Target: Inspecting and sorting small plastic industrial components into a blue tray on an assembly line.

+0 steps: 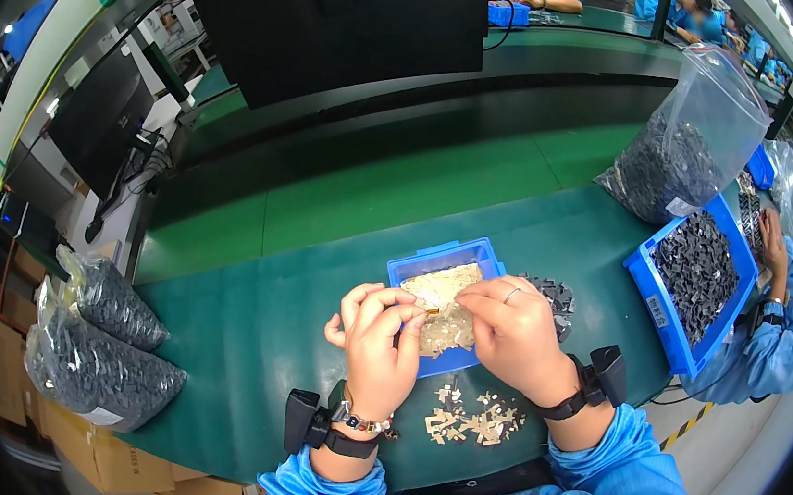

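My left hand (376,347) is over the near left part of a small blue bin (490,255), its thumb and fingertips pinched on a small thin piece too small to name. My right hand (520,338) hovers over the bin's right side, thumb and forefinger pressed together; whatever they hold is hidden. Inside the bin lie many small beige flat pieces (441,286). Nearer to me, between my wrists, a loose scatter of beige and dark bits (475,420) rests on the green table mat (240,357). Behind my right hand sits a pile of dark grey pieces (557,301).
A larger blue tray (684,360) of small black parts stands at the right, beside a co-worker's blue sleeve (782,351). Behind it is a clear bag of black parts (676,161). Two more filled bags (104,367) lie at the left edge. A dark monitor (342,29) hangs ahead.
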Demonstrator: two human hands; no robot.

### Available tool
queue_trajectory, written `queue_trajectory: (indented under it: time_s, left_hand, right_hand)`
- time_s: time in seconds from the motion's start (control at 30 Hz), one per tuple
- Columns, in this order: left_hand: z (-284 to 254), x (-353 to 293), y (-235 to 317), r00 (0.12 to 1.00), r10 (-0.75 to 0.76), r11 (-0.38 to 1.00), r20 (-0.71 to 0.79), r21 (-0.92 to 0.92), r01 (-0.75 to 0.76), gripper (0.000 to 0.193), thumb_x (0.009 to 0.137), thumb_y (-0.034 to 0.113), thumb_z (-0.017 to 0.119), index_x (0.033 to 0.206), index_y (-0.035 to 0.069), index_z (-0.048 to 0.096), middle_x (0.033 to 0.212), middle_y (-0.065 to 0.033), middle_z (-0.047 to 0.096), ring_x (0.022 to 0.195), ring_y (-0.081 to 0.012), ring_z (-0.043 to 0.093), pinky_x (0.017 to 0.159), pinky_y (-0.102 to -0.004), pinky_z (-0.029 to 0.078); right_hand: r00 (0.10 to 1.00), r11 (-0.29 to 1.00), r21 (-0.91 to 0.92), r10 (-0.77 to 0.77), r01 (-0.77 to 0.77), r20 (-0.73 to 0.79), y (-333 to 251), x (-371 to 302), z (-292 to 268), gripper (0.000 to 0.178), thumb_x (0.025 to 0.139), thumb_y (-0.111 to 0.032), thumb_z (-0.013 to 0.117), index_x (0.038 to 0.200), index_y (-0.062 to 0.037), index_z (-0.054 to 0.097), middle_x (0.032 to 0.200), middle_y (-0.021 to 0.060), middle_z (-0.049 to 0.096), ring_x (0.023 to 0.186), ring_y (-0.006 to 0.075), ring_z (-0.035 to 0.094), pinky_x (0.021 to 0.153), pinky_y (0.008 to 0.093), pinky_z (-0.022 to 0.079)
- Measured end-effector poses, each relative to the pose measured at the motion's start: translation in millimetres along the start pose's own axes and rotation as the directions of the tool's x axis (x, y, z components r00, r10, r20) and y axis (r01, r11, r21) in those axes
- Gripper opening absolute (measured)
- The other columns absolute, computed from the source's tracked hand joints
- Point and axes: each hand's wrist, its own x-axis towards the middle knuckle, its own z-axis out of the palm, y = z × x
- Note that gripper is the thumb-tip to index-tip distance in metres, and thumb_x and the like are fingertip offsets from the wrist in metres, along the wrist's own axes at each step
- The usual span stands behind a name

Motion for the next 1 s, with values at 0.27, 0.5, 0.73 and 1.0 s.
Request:
queue_trajectory:
  time_s: [0.27,0.5,0.73,1.0]
  left_hand:
    - [-2,-1,5,0.997,0.029,0.995,0.065,0.093,-0.035,0.007,0.077,0.009,0.074,0.081,0.014,0.073,0.103,0.0034,0.065,0.117,-0.0262,0.051,0.098,-0.0438,0.022]
    - [-2,-4,11,0.999,0.042,0.995,0.017,0.092,-0.043,0.010,0.072,0.011,0.078,0.079,0.016,0.074,0.101,0.0043,0.066,0.117,-0.0264,0.050,0.098,-0.0444,0.022]
    - [0,-4,12,0.998,0.060,0.996,0.011,0.067,-0.061,0.010,0.073,0.010,0.077,0.081,0.016,0.075,0.099,0.0037,0.068,0.115,-0.0273,0.052,0.098,-0.0434,0.023]
    - [0,-2,8,0.996,0.077,0.997,0.054,-0.013,-0.076,0.011,0.074,0.007,0.076,0.084,0.013,0.076,0.100,0.0017,0.068,0.115,-0.0291,0.052,0.097,-0.0425,0.027]
  right_hand:
    - [0.991,0.991,0.121,-0.063,0.048,0.121,-9,4,-2,0.014,0.075,0.000,0.067,0.088,-0.0035,0.070,0.090,0.0084,0.065,0.089,0.0275,0.062,0.081,0.0387,0.049]
    - [0.991,0.992,0.129,-0.030,0.013,0.130,-10,4,-3,0.008,0.075,-0.002,0.067,0.083,-0.0041,0.068,0.085,0.0076,0.063,0.083,0.0278,0.060,0.076,0.0391,0.047]
    - [0.992,0.985,0.175,-0.034,0.012,0.123,-8,2,-1,0.007,0.075,-0.002,0.067,0.081,-0.0037,0.068,0.083,0.0077,0.063,0.083,0.0283,0.060,0.076,0.0389,0.047]
    - [0.989,0.983,0.184,-0.022,-0.005,0.145,-9,2,-2,0.008,0.075,-0.001,0.067,0.082,-0.0032,0.068,0.084,0.0082,0.064,0.083,0.0288,0.061,0.077,0.0391,0.048]
